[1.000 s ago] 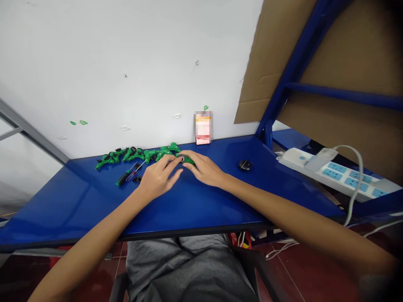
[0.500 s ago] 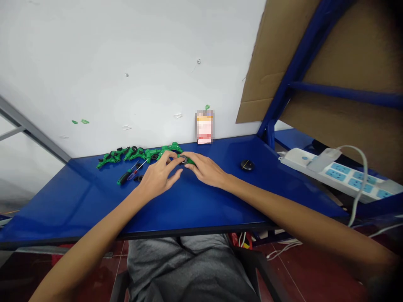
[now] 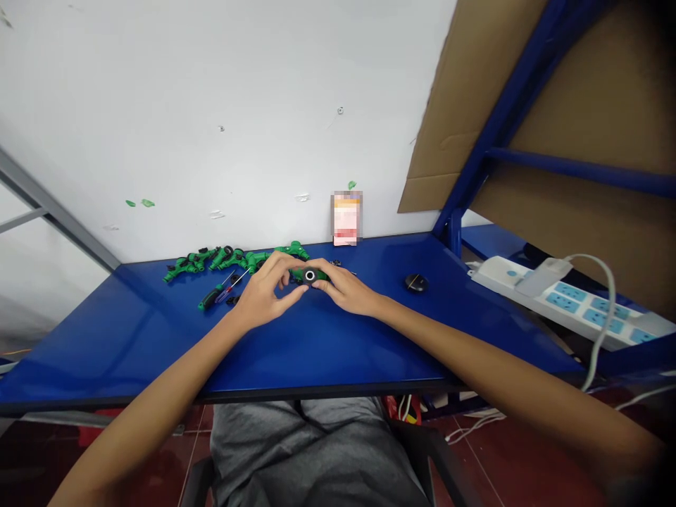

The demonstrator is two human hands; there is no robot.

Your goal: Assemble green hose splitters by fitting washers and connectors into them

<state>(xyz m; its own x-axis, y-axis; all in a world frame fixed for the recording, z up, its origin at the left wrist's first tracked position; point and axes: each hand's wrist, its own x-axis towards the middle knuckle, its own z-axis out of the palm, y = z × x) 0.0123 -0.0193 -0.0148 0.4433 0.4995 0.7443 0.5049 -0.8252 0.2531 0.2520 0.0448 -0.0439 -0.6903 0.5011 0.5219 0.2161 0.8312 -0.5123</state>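
Note:
A green plastic hose fitting with a round black end [image 3: 310, 276] is held just above the blue table. My right hand [image 3: 346, 287] wraps its fingers around the green body, mostly hiding it. The thumb and fingertips of my left hand [image 3: 269, 292] close on the black end, which has a pale ring around its hole and faces me. Behind my left hand lies a row of several similar green hose fittings [image 3: 227, 259] with black parts. A green-and-black screwdriver [image 3: 210, 298] and a second screwdriver with a purple handle [image 3: 224, 293] rest left of that hand, near small black parts [image 3: 232, 301].
On the right of the blue table [image 3: 327, 352] sits a round black object [image 3: 416, 283] with a thin band across it. A blurred-out card [image 3: 346, 220] leans on the white wall. Further right is a white power strip [image 3: 570, 299] with a cable, beside a blue frame [image 3: 448, 222].
The fitting has turned so its black end faces me more squarely. My left thumb has come in to touch it. The view has shifted slightly.

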